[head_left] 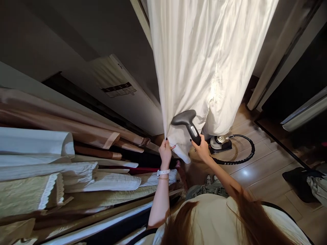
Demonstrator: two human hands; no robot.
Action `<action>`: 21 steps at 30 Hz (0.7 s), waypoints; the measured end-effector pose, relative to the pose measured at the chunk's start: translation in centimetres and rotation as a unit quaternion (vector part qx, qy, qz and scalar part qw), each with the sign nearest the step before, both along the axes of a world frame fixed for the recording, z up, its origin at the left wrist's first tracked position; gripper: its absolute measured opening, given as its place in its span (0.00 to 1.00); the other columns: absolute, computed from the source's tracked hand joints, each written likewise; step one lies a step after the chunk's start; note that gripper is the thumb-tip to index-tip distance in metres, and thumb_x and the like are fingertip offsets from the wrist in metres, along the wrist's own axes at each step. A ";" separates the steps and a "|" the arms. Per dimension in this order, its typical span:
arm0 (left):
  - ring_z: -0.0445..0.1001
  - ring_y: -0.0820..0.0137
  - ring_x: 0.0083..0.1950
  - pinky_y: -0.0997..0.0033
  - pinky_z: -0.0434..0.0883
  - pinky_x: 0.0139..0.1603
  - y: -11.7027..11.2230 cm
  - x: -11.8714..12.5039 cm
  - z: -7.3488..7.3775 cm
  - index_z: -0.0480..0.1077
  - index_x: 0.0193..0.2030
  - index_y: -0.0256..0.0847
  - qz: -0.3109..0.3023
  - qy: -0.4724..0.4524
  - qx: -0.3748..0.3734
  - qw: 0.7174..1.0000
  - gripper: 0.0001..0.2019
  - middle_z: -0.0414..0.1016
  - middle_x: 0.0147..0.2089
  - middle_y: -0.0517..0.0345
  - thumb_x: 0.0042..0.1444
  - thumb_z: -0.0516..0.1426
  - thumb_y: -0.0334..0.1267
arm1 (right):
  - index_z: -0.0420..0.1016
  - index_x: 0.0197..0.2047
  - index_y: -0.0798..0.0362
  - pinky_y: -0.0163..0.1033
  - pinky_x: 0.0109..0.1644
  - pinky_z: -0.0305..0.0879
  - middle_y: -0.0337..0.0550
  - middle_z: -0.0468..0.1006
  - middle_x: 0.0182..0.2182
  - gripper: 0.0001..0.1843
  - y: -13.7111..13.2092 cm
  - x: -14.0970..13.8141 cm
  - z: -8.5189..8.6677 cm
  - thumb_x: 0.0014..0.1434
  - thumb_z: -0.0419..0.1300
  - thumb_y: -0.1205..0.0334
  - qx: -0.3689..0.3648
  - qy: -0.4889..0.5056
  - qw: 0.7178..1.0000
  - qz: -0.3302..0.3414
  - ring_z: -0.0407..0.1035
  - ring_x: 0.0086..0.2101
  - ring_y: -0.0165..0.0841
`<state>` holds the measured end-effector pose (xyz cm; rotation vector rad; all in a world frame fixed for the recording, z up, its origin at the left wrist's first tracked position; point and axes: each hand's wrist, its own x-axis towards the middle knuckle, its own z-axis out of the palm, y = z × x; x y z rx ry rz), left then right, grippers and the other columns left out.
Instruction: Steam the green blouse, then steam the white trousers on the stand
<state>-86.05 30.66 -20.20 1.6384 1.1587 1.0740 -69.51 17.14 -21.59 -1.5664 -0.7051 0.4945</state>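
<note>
A long white curtain hangs in front of me, creased toward its lower right. My left hand pinches the curtain's lower left edge, and a loose white end of cloth droops beside the fingers. In my right hand is the handle of a dark grey garment steamer. Its wide head lies against the lower part of the curtain, just up and right of my left hand; whether it presses on the cloth I cannot tell. A black ribbed hose curves over the floor from the steamer's base unit, partly under the curtain's hem.
Many hanging garments crowd the left side, close to my left forearm. Wooden flooring stretches to the right, with a dark bag or cloth lying on it. More light fabric hangs at the far right.
</note>
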 end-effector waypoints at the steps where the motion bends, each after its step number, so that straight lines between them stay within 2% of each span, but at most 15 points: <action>1: 0.82 0.69 0.33 0.71 0.82 0.33 0.3 0.0 0.0 0.74 0.44 0.37 0.003 -0.005 -0.001 1.000 0.20 0.76 0.42 0.55 0.64 0.53 0.53 | 0.66 0.53 0.50 0.44 0.42 0.66 0.43 0.77 0.36 0.28 -0.4 0.2 0.9 0.57 0.60 0.41 0.004 -0.007 1.000 -0.005 0.72 0.36 0.42; 6: 0.83 0.68 0.36 0.69 0.83 0.39 0.6 0.8 -0.4 0.74 0.47 0.37 0.001 -0.024 -0.022 0.999 0.18 0.77 0.46 0.53 0.65 0.53 0.51 | 0.65 0.54 0.49 0.43 0.44 0.66 0.44 0.78 0.40 0.27 -1.5 2.4 6.0 0.58 0.61 0.41 0.041 -0.055 0.996 -0.048 0.72 0.39 0.42; 11: 0.83 0.67 0.35 0.71 0.82 0.35 -0.3 1.3 -1.5 0.74 0.45 0.37 -0.024 -0.007 -0.036 0.999 0.19 0.77 0.47 0.52 0.64 0.53 0.51 | 0.63 0.55 0.48 0.42 0.41 0.67 0.42 0.76 0.38 0.28 -0.4 6.2 11.4 0.60 0.60 0.39 0.110 -0.064 0.988 -0.092 0.72 0.36 0.39; 14: 0.83 0.67 0.35 0.70 0.83 0.35 -1.0 1.4 -2.2 0.75 0.47 0.37 -0.047 -0.012 -0.039 0.998 0.20 0.78 0.49 0.52 0.64 0.54 0.53 | 0.62 0.54 0.47 0.42 0.40 0.68 0.41 0.75 0.37 0.28 0.7 8.2 14.0 0.61 0.60 0.38 0.148 -0.066 0.981 -0.111 0.72 0.34 0.38; 17: 0.83 0.66 0.36 0.67 0.84 0.36 -1.6 1.7 -2.7 0.75 0.48 0.37 -0.062 -0.019 -0.048 0.997 0.21 0.78 0.49 0.52 0.63 0.56 0.54 | 0.61 0.53 0.47 0.41 0.38 0.67 0.39 0.73 0.34 0.27 1.8 9.2 14.7 0.61 0.59 0.38 0.158 -0.065 0.977 -0.124 0.70 0.32 0.36; 19: 0.83 0.66 0.35 0.66 0.84 0.36 -1.9 2.0 -2.9 0.75 0.46 0.37 -0.068 -0.020 -0.053 0.996 0.21 0.78 0.46 0.53 0.63 0.56 0.54 | 0.61 0.52 0.48 0.40 0.37 0.66 0.39 0.73 0.33 0.27 2.3 9.1 13.9 0.61 0.59 0.38 0.155 -0.058 0.979 -0.123 0.70 0.31 0.36; 21: 0.83 0.66 0.34 0.65 0.84 0.37 -2.1 2.3 -2.9 0.75 0.45 0.36 -0.071 -0.019 -0.057 0.996 0.21 0.78 0.43 0.55 0.63 0.56 0.54 | 0.61 0.52 0.48 0.40 0.37 0.66 0.40 0.74 0.34 0.27 2.6 8.7 12.3 0.60 0.59 0.38 0.144 -0.044 0.982 -0.115 0.71 0.32 0.37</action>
